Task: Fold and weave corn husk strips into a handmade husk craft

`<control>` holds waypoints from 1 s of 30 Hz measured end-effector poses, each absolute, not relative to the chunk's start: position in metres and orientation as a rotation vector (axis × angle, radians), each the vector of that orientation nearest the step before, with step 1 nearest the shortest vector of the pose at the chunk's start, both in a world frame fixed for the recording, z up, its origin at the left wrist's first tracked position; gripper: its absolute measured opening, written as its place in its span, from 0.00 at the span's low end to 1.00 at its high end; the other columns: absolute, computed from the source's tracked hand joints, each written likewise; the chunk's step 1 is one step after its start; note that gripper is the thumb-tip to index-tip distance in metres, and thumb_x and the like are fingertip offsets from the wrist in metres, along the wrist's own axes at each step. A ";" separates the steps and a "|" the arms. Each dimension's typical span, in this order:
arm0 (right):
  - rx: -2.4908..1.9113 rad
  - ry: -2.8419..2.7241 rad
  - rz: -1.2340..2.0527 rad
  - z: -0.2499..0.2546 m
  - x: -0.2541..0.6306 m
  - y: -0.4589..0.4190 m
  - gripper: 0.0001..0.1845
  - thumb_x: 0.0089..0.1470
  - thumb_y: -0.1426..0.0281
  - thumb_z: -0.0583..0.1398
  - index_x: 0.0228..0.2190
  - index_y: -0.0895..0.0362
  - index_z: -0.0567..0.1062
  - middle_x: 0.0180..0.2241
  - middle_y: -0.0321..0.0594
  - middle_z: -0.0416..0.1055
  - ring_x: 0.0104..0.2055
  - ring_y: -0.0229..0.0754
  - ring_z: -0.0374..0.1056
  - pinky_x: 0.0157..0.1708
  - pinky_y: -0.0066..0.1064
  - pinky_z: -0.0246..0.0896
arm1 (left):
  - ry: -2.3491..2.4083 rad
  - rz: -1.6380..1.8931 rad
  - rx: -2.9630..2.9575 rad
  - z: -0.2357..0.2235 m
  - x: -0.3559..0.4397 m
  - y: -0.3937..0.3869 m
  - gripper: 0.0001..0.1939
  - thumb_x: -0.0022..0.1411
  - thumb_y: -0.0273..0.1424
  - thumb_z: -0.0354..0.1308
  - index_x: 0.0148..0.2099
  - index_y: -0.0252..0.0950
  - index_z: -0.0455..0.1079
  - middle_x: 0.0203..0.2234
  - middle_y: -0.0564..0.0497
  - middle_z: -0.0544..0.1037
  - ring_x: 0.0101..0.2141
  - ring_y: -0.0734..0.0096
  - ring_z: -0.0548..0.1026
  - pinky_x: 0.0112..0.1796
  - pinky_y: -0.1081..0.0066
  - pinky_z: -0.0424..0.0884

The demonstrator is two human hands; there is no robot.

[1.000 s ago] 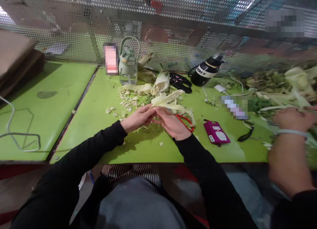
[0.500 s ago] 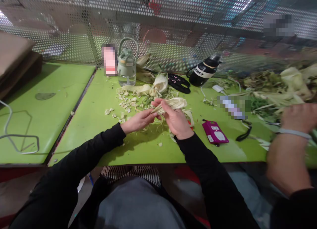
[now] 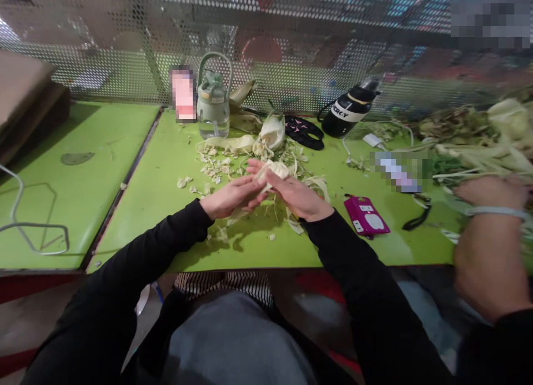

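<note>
Holding a pale corn husk (image 3: 275, 169) between them, the left hand (image 3: 234, 196) and right hand (image 3: 298, 195) meet above the green tabletop (image 3: 250, 251), on the near side of scattered husk scraps (image 3: 214, 165). The right hand is closed lightly about the husk, thumb on top and fingers spread behind; the left lies against its near end, though whether those fingers pinch it cannot be told. The husk is judged light, thin and flexible, hardly slippery, and liable to split along its fibres; the thicker gathered end probably offers the firmest hold, the loose edge the weakest. Beyond stands a pale green bottle (image 3: 214, 107).
</note>
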State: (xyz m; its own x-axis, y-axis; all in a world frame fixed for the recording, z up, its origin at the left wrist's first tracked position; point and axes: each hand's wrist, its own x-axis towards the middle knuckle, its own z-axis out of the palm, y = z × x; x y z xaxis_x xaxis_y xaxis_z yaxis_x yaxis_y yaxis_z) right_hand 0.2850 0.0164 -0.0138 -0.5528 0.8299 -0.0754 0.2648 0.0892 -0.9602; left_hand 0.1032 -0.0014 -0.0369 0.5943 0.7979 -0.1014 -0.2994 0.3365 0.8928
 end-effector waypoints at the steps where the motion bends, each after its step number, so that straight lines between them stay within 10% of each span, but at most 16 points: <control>1: -1.113 -1.913 1.348 -0.016 0.292 0.020 0.33 0.59 0.41 0.55 0.53 0.51 0.74 0.48 0.45 0.77 0.48 0.47 0.74 0.50 0.41 0.69 | 0.629 0.811 0.946 -0.037 0.103 -0.001 0.13 0.73 0.30 0.50 0.34 0.32 0.65 0.23 0.57 0.66 0.17 0.86 0.59 0.19 0.82 0.55; 6: -1.804 -2.458 0.620 -0.027 0.343 0.024 0.18 0.58 0.53 0.60 0.30 0.55 0.72 0.34 0.46 0.77 0.34 0.49 0.72 0.38 0.43 0.66 | 0.784 0.929 0.888 -0.038 0.102 0.004 0.13 0.75 0.30 0.47 0.37 0.31 0.68 0.21 0.59 0.60 0.16 0.87 0.53 0.17 0.84 0.49; 19: -1.939 -2.496 0.296 -0.045 0.371 0.026 0.13 0.48 0.68 0.62 0.38 0.58 0.72 0.36 0.50 0.76 0.35 0.52 0.72 0.34 0.39 0.65 | 0.932 1.005 0.837 -0.039 0.103 0.009 0.14 0.75 0.29 0.47 0.33 0.33 0.62 0.19 0.61 0.59 0.15 0.88 0.52 0.16 0.84 0.49; 30: -1.648 -2.088 0.953 -0.025 0.382 0.032 0.36 0.41 0.38 0.66 0.40 0.54 0.72 0.34 0.40 0.75 0.35 0.48 0.71 0.35 0.40 0.67 | 1.052 1.084 0.888 -0.035 0.098 0.012 0.14 0.75 0.27 0.46 0.35 0.32 0.65 0.20 0.60 0.61 0.15 0.87 0.55 0.16 0.82 0.50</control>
